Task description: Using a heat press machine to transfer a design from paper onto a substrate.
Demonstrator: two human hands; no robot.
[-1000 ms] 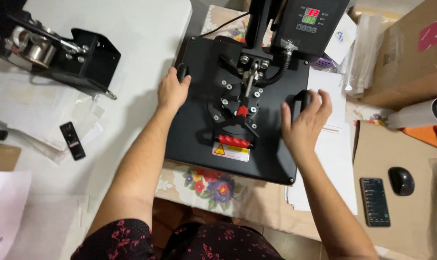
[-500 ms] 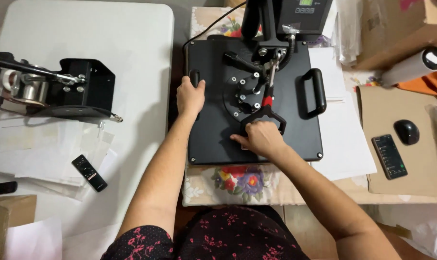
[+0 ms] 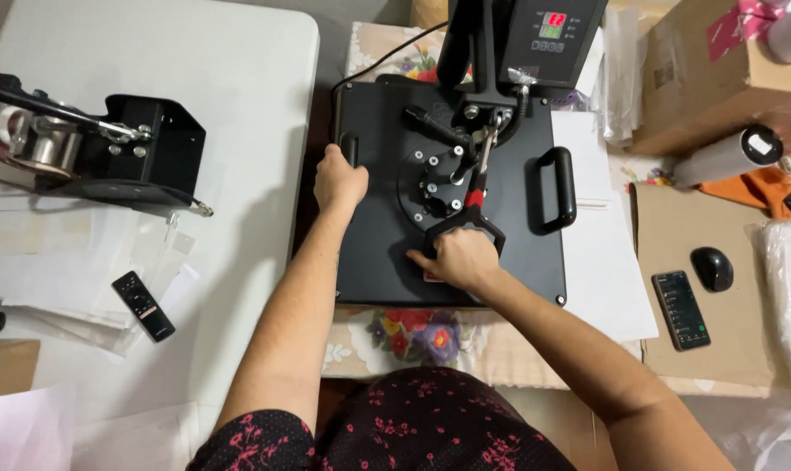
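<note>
Press at frame centre: left hand clamped on its left side handle to steady it, right hand wrapped around the front lever grip for leverage.

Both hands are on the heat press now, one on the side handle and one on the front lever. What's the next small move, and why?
Probably pull the lever handle: the right hand grips it, the left hand steadies the side handle, and the top plate lies flat.
</note>
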